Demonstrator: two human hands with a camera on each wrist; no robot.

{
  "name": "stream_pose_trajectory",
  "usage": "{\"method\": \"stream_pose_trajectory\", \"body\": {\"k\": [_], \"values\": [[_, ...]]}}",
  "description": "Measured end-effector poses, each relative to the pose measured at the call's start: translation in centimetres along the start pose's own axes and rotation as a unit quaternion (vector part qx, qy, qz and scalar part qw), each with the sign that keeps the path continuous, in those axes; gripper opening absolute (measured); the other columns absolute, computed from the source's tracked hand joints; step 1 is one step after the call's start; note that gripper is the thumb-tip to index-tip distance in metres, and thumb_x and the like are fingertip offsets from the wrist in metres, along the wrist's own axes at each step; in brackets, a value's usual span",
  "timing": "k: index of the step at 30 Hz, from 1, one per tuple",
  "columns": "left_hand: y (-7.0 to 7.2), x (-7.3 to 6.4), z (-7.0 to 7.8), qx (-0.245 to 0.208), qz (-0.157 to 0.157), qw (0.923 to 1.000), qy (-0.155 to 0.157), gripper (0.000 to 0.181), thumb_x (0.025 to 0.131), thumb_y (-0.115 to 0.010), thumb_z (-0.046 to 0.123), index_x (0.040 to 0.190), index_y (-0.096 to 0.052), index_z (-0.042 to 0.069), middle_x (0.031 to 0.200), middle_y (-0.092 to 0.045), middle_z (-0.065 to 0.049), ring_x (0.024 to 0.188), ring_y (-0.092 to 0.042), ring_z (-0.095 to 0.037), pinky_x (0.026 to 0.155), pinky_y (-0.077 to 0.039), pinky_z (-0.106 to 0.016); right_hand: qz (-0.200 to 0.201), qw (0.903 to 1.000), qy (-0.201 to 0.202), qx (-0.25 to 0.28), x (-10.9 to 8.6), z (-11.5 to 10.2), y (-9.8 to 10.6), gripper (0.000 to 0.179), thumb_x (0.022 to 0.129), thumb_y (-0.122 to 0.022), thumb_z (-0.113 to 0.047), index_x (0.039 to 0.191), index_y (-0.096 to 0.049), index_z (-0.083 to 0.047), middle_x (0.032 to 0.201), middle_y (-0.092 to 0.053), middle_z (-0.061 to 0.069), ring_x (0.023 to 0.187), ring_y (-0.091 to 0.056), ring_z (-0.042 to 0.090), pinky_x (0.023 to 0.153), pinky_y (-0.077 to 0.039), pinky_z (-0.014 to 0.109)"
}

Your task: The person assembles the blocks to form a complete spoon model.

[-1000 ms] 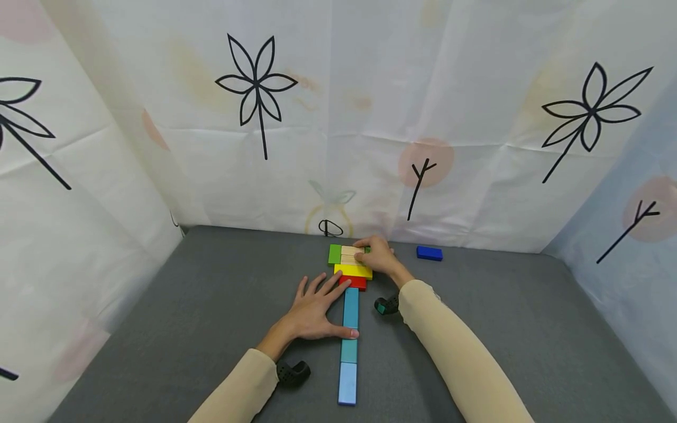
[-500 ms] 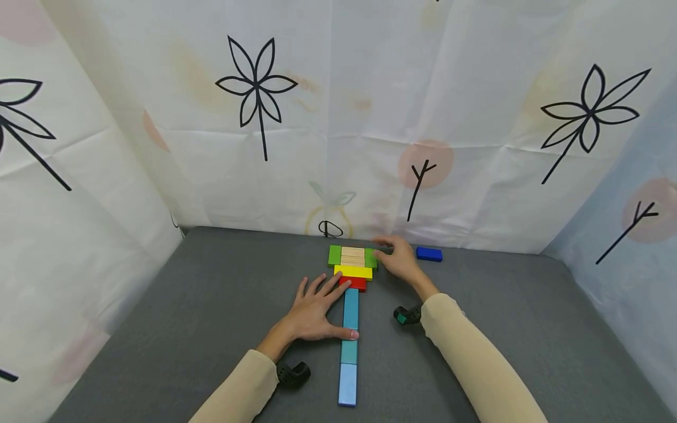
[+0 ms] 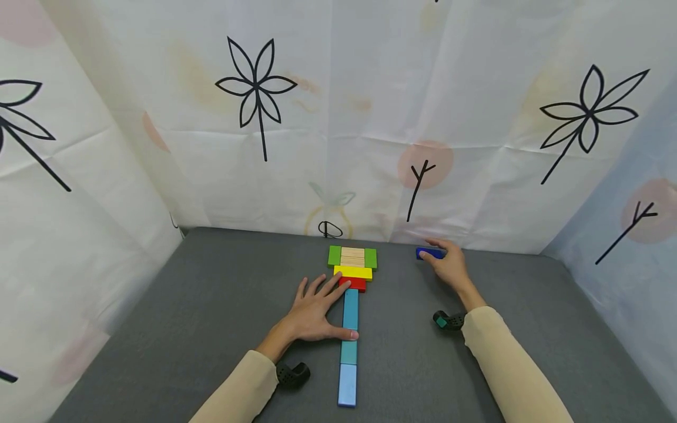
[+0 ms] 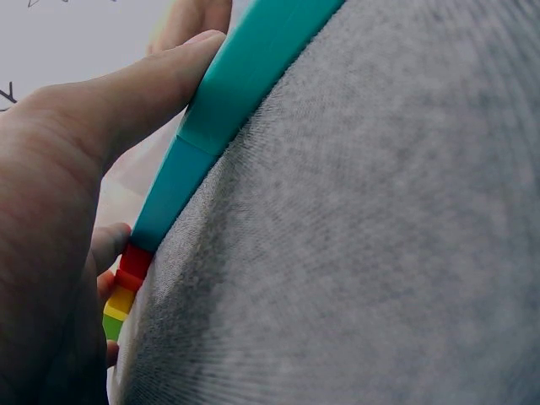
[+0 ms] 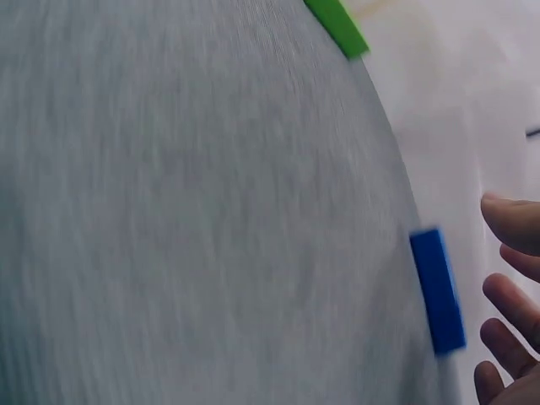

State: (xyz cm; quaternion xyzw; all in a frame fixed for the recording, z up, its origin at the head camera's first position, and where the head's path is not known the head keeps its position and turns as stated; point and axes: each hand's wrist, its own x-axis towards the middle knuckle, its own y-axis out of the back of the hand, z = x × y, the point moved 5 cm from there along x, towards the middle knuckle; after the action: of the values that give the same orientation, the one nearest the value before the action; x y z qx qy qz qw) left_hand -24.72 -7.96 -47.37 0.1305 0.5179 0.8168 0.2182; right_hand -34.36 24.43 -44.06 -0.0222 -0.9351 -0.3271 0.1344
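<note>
My left hand (image 3: 312,315) lies with spread fingers over a line of flat blocks. Its thumb rests on the teal strip, near where a blue-teal block (image 3: 351,308) meets a green-teal block (image 3: 348,353); a fingertip touches the red block (image 3: 359,284). Above the red one are a yellow block (image 3: 353,272), pale wooden blocks (image 3: 352,257) and two green blocks (image 3: 335,256) at the sides. At the back right, my right hand (image 3: 451,269) reaches over a dark blue block (image 5: 438,291). In the right wrist view its loosely bent fingers stand apart from that block.
A light blue block (image 3: 347,385) ends the line nearest me. The grey tabletop (image 3: 222,305) meets a white patterned cloth (image 3: 338,117) at the back and sides. Black bands (image 3: 293,374) sit at both wrists.
My right hand has left the wooden and green blocks and moved right to the dark blue block. The left hand and the row of blocks have stayed in place.
</note>
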Motion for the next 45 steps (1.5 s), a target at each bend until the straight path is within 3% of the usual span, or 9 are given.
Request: {"method": "stream_pose_trajectory", "body": {"k": [11, 18, 22, 30, 37, 45], "values": [[0.0, -0.1, -0.2, -0.001, -0.002, 1.0, 0.003, 0.108, 0.074, -0.065, 0.081, 0.162, -0.027, 0.032, 0.17, -0.013, 0.004, 0.154, -0.01, -0.034, 0.118, 0.006, -0.065, -0.025, 0.9981, -0.035, -0.043, -0.4, 2.1, 0.6, 0.047, 0.096, -0.072, -0.011, 0.137, -0.059, 0.006, 0.141, -0.049, 0.034, 0.132, -0.043, 0.05, 0.11, -0.033, 0.062], [0.0, 0.0, -0.2, -0.001, -0.004, 1.0, 0.002, 0.108, 0.075, -0.065, 0.081, 0.162, -0.027, 0.031, 0.17, -0.012, 0.005, 0.154, -0.011, -0.034, 0.118, 0.006, -0.066, -0.024, 0.9972, -0.028, -0.065, 0.0, 1.1, 0.1, 0.038, 0.095, -0.074, -0.011, 0.129, -0.067, 0.005, 0.124, -0.063, 0.03, 0.105, -0.06, 0.041, 0.087, -0.048, 0.054], [0.1, -0.1, -0.2, -0.002, -0.005, 1.0, 0.005, 0.108, 0.075, -0.065, 0.081, 0.162, -0.027, 0.03, 0.17, -0.012, 0.005, 0.154, -0.011, -0.034, 0.118, 0.006, -0.066, -0.047, 0.9981, -0.017, -0.037, 0.6, -0.7, -1.5, 0.037, 0.095, -0.073, -0.01, 0.129, -0.066, 0.005, 0.123, -0.063, 0.027, 0.104, -0.059, 0.038, 0.085, -0.048, 0.05], [0.1, -0.1, -0.3, 0.004, -0.008, 0.9999, 0.014, 0.108, 0.074, -0.065, 0.082, 0.162, -0.027, 0.032, 0.17, -0.012, 0.004, 0.154, -0.01, -0.035, 0.118, 0.006, -0.065, -0.08, 0.9962, 0.034, 0.011, 2.4, -5.6, -6.7, 0.033, 0.095, -0.072, -0.005, 0.125, -0.068, 0.006, 0.126, -0.062, 0.026, 0.109, -0.058, 0.041, 0.096, -0.047, 0.054], [-0.1, 0.1, -0.3, 0.007, -0.005, 0.9999, 0.007, 0.109, 0.074, -0.065, 0.082, 0.162, -0.027, 0.031, 0.17, -0.012, 0.003, 0.154, -0.01, -0.035, 0.117, 0.005, -0.066, -0.099, 0.995, 0.011, 0.008, 3.8, -8.0, -10.5, 0.032, 0.097, -0.07, -0.008, 0.127, -0.068, 0.003, 0.127, -0.061, 0.023, 0.11, -0.058, 0.036, 0.097, -0.048, 0.05], [0.0, 0.2, -0.1, 0.003, -0.004, 1.0, -0.002, 0.112, 0.073, -0.06, 0.088, 0.162, -0.028, 0.029, 0.17, -0.013, 0.002, 0.154, -0.01, -0.036, 0.117, 0.006, -0.066, -0.101, 0.9947, -0.018, 0.01, 4.8, -8.3, -12.3, 0.031, 0.096, -0.07, -0.007, 0.127, -0.069, 0.002, 0.124, -0.065, 0.021, 0.105, -0.062, 0.034, 0.09, -0.052, 0.046]]}}
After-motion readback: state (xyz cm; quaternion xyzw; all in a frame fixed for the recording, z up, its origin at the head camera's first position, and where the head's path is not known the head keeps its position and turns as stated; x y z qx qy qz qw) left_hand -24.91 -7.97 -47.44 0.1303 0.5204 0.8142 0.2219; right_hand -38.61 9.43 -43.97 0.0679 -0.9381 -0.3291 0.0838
